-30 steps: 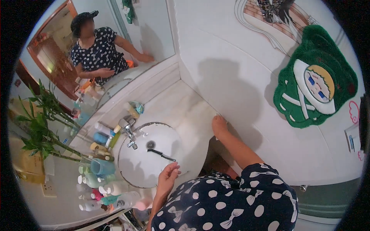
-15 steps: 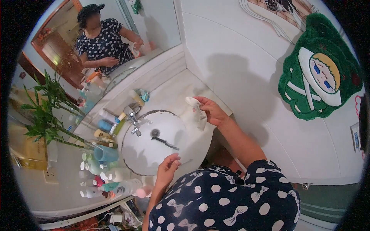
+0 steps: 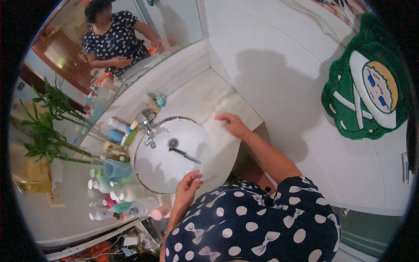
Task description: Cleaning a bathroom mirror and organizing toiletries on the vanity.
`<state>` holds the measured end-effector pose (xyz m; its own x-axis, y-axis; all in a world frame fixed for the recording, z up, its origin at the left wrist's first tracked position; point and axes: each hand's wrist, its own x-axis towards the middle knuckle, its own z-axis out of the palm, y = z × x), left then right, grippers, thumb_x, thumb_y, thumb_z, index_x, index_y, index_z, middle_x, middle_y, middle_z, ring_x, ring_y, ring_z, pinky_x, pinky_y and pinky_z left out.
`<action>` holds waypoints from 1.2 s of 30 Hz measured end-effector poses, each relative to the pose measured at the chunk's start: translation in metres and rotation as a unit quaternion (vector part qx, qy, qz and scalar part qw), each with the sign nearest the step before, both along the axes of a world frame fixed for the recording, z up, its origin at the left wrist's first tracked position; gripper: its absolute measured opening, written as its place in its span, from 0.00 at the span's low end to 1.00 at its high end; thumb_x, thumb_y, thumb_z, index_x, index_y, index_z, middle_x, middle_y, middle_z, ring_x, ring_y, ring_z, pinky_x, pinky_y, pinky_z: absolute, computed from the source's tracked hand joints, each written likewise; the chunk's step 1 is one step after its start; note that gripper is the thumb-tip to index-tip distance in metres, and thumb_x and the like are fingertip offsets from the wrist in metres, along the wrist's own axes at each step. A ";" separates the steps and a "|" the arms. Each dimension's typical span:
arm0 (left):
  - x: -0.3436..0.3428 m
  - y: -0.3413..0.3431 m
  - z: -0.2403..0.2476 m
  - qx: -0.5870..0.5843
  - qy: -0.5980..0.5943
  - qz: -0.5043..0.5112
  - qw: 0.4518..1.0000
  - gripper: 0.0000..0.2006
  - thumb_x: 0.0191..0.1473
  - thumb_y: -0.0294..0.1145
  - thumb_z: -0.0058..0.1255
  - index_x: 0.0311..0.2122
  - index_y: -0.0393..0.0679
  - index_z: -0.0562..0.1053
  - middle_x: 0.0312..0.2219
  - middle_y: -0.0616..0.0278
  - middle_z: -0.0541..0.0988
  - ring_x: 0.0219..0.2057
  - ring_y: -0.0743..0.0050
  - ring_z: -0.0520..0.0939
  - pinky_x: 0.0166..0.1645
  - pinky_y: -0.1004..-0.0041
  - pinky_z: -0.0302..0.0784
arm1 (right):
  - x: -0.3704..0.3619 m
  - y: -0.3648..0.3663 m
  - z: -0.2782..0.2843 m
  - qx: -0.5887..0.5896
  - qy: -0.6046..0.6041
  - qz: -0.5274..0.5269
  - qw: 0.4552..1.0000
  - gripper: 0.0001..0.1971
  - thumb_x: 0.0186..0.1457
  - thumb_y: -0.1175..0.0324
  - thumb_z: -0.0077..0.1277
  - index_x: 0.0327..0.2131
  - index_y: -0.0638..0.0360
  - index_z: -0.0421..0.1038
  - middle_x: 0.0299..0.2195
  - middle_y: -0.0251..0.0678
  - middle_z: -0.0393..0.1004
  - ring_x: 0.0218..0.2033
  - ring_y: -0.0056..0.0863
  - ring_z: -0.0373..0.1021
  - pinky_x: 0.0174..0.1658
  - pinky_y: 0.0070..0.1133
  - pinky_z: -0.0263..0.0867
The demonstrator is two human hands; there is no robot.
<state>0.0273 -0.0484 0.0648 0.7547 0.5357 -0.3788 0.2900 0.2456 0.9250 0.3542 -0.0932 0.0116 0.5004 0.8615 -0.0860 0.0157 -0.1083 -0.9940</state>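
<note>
My right hand (image 3: 235, 127) is over the pale counter (image 3: 218, 97) right of the basin, its index finger stretched out. Nothing shows in its fingers. Near the front rim of the white basin (image 3: 163, 172), my left hand (image 3: 188, 187) is raised with loosely bent fingers apart, holding nothing visible. Inside the basin lies a slim dark-handled tool (image 3: 184, 155), lighter at its near end; its kind is unclear. It is just below the drain (image 3: 173, 143) and apart from both hands. The chrome faucet (image 3: 146, 126) stands at the basin's back left.
Several bottles (image 3: 104, 185) and a blue cup (image 3: 117, 168) crowd the left counter, beside bamboo stalks (image 3: 65, 146). A pink-capped bottle (image 3: 160, 212) stands near my left forearm. A mirror (image 3: 131, 39) is behind. A green character-shaped mat (image 3: 364, 94) hangs on the right wall.
The white object that my right hand held by the counter is no longer visible in it. My left hand stays nearly in place. The whole view has shifted slightly.
</note>
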 end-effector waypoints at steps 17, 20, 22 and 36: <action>0.006 0.005 -0.007 -0.020 0.018 0.009 1.000 0.18 0.60 0.31 0.45 0.54 0.40 0.67 0.45 0.58 0.75 0.41 0.72 0.77 0.44 0.76 0.70 | -0.043 -0.020 -0.052 0.002 -0.549 -0.093 0.831 0.09 0.47 0.74 0.46 0.34 0.64 0.69 0.42 0.47 0.67 0.48 0.44 0.63 0.54 0.36 0.58; 0.004 0.006 -0.010 -0.032 0.019 0.029 0.999 0.18 0.59 0.31 0.46 0.54 0.39 0.67 0.45 0.58 0.75 0.40 0.73 0.77 0.44 0.75 0.70 | -0.035 -0.012 -0.061 -0.057 -0.558 -0.054 0.826 0.13 0.49 0.72 0.44 0.39 0.65 0.67 0.44 0.49 0.67 0.48 0.47 0.62 0.54 0.36 0.58; 0.002 0.008 -0.012 -0.038 0.021 0.038 0.998 0.18 0.59 0.31 0.46 0.54 0.39 0.67 0.45 0.58 0.75 0.40 0.73 0.77 0.44 0.75 0.70 | -0.030 0.001 -0.061 -0.089 -0.567 -0.070 0.816 0.13 0.50 0.72 0.43 0.40 0.66 0.67 0.44 0.49 0.66 0.48 0.47 0.62 0.54 0.35 0.58; 0.020 0.015 -0.005 -0.062 0.073 0.073 0.993 0.18 0.59 0.31 0.47 0.54 0.39 0.66 0.45 0.58 0.75 0.40 0.72 0.77 0.45 0.74 0.71 | 0.120 0.137 -0.049 -0.315 -0.542 -0.168 0.761 0.15 0.50 0.75 0.44 0.43 0.69 0.67 0.43 0.45 0.68 0.47 0.41 0.63 0.51 0.33 0.61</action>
